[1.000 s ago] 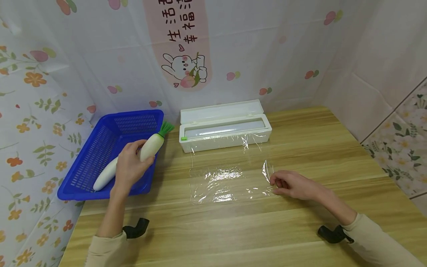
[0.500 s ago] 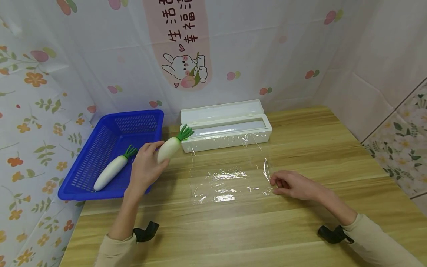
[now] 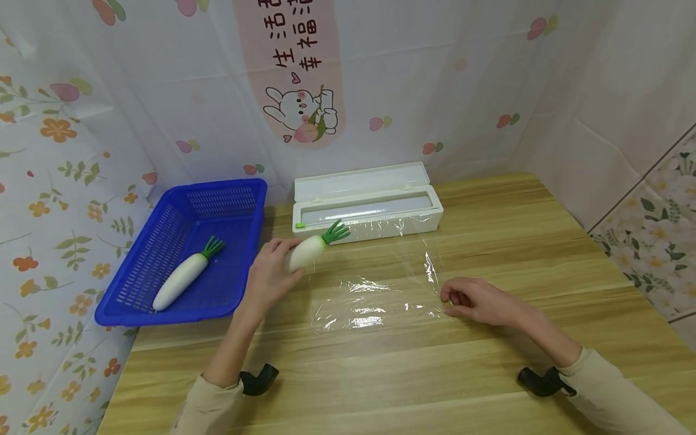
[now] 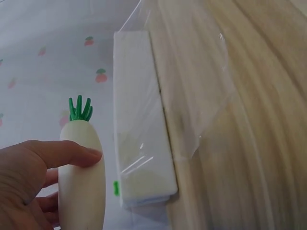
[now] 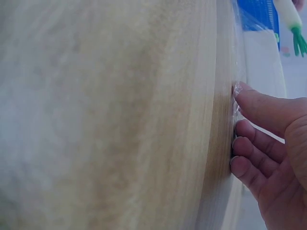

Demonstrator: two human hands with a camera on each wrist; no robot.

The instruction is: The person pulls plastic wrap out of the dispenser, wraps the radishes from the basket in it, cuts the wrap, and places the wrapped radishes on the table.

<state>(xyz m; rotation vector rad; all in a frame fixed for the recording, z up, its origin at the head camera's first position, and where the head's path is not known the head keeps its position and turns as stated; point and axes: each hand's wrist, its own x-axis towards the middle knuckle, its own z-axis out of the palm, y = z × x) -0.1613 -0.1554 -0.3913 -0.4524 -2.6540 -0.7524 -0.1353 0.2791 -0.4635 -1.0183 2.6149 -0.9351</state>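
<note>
My left hand [image 3: 270,275] grips a white radish [image 3: 306,252] with a green leafy top, held over the left edge of a clear sheet of plastic wrap [image 3: 364,302]. In the left wrist view the thumb lies across the radish [image 4: 81,187] and the fingers curl behind it. At the sheet's near right corner, my right hand [image 3: 481,301] pinches the plastic wrap between thumb and fingers. The sheet runs out from a white wrap dispenser box [image 3: 375,228] with its lid raised and a roll inside. A second radish [image 3: 182,281] lies in the blue basket [image 3: 103,314].
The blue basket stands on the left of the wooden table [image 3: 380,386], next to a flower-print sheet [image 3: 60,241]. A white printed curtain [image 3: 408,78] hangs behind the dispenser. A green slider [image 3: 299,225] sits at the box's left end.
My left hand has carried the radish out of the basket and rightward to the plastic wrap, uncovering the second radish. My right hand has stayed in place at the sheet's corner.
</note>
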